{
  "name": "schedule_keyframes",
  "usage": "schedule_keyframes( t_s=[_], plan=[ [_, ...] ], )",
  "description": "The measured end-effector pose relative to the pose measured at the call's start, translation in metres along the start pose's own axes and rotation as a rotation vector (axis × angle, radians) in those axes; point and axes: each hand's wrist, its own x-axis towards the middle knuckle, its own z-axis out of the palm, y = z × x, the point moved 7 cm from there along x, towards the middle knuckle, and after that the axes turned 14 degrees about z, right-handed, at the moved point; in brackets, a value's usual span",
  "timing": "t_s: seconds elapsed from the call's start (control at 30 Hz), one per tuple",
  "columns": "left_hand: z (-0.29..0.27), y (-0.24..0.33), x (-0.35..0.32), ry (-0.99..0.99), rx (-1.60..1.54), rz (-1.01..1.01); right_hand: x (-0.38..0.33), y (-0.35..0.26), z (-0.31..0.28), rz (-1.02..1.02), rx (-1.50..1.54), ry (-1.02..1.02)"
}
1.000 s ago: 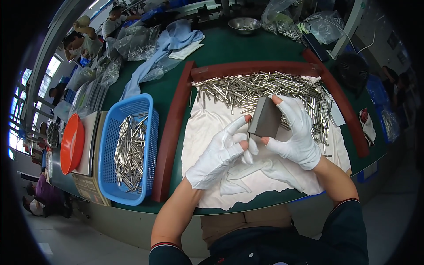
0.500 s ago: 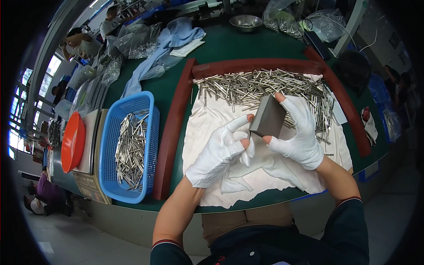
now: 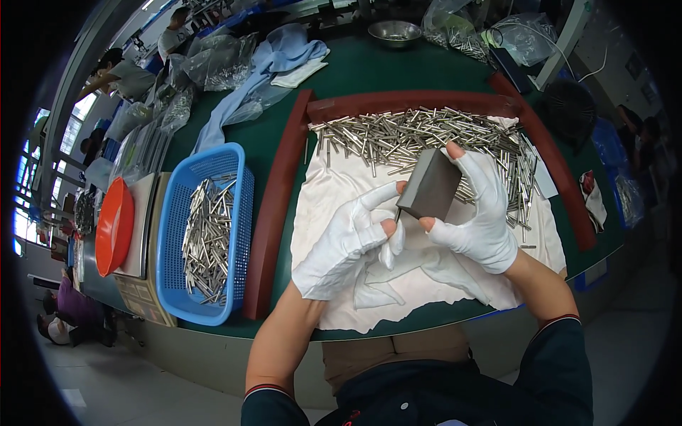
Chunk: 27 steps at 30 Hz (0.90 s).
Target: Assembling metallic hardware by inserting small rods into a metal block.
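Note:
My right hand [image 3: 477, 213], in a white glove with bare fingertips, grips a dark grey rectangular block [image 3: 430, 186] between thumb and fingers. At the block's left edge, my gloved left hand [image 3: 348, 241] pinches a thin metal pin [image 3: 398, 214] between thumb and fingertip; most of the pin is hidden. A crumpled white cloth [image 3: 419, 273] lies beneath both hands on a pale cloth sheet [image 3: 320, 206]. Just beyond the block, a wide heap of short metal pins [image 3: 383, 138] spreads over the sheet.
Dark red rails [image 3: 273, 234] border the sheet on the left, back and right. Left of them stands a blue plastic basket [image 3: 245, 234] of metal pins, then a red bowl [image 3: 117, 227]. A metal bowl [image 3: 395, 33] and bagged parts sit at the back. Other people are further left.
Both hands and the block have shifted slightly left and up. The left hand keeps its pinch at the block's edge.

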Motion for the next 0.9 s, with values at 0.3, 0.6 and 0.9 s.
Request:
schedule_keyframes(
  t_s=[0.3,0.6,0.9],
  plan=[
    [0.0,0.0,0.0,-0.05,0.009,-0.026,-0.002,0.002,-0.001,0.009,-0.006,-0.018],
    [0.0,0.0,-0.001,-0.027,0.058,0.015,-0.003,-0.003,-0.001,-0.01,-0.028,-0.003],
    [0.003,-0.004,-0.001,-0.075,0.029,-0.026,-0.001,-0.006,0.001,0.006,-0.012,-0.002]
  ],
)
